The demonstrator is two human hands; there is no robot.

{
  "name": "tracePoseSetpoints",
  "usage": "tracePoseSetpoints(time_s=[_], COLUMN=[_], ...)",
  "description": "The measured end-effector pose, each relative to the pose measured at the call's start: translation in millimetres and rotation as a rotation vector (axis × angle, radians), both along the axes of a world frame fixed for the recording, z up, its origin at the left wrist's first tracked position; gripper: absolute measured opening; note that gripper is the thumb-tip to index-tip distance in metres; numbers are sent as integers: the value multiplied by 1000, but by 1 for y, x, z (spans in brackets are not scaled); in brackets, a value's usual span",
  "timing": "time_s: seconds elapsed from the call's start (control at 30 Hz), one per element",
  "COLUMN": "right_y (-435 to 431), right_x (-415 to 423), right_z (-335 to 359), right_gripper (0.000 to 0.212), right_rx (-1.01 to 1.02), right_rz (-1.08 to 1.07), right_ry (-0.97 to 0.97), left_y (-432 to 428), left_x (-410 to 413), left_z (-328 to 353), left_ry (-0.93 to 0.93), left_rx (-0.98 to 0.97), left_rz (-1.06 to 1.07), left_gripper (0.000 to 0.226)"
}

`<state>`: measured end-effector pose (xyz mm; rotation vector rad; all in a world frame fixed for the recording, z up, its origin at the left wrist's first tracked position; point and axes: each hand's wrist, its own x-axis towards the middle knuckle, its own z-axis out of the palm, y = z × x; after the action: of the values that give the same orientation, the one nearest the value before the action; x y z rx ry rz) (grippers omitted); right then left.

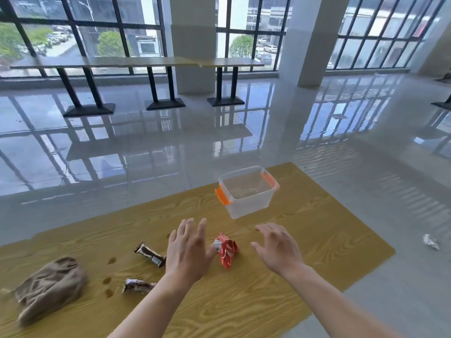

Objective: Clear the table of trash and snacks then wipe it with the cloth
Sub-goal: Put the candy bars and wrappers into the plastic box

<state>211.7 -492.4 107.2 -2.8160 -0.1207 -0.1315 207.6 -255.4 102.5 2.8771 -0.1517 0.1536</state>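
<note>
Both hands hover spread and empty over the wooden bench [244, 301], the left hand [189, 250] and right hand [278, 247] flanking a red wrapper [227, 251]. Two dark wrappers [150, 254] [139, 285], brown spill spots [107, 280] and the crumpled brown cloth [48, 286] lie leftward. Beyond, a clear bin [247, 191] with orange latches stands unobstructed; crumpled paper [430, 241] lies on the floor.

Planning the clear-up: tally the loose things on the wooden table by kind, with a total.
Dark brown snack bar wrappers: 2
Red crumpled snack packet: 1
Clear plastic tub with orange clips: 1
Brown crumpled cloth: 1
Total: 5
</note>
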Motion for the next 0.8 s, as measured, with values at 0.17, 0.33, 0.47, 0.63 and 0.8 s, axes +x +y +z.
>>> tracePoseSetpoints(time_s=[0.17, 0.33, 0.47, 0.63, 0.8], right_y=[-20, -49, -72, -90, -97], right_x=[44, 107, 161, 219, 263], right_z=[-3, -8, -14, -20, -27], right_gripper=[46, 44, 44, 53, 68], right_rx=[4, 13, 6, 25, 28], right_rz=[-8, 34, 95, 129, 85], right_ry=[15, 33, 60, 32, 133], left_y=[-23, -59, -86, -106, -112], left_x=[41, 85, 122, 166, 197], left_z=[-4, -14, -23, -29, -39], left_ry=[10, 33, 65, 117, 176], left_rx=[-27, -35, -61, -139, -210], left_rz=[6, 65, 130, 222, 303], left_gripper=[71, 69, 62, 50, 53])
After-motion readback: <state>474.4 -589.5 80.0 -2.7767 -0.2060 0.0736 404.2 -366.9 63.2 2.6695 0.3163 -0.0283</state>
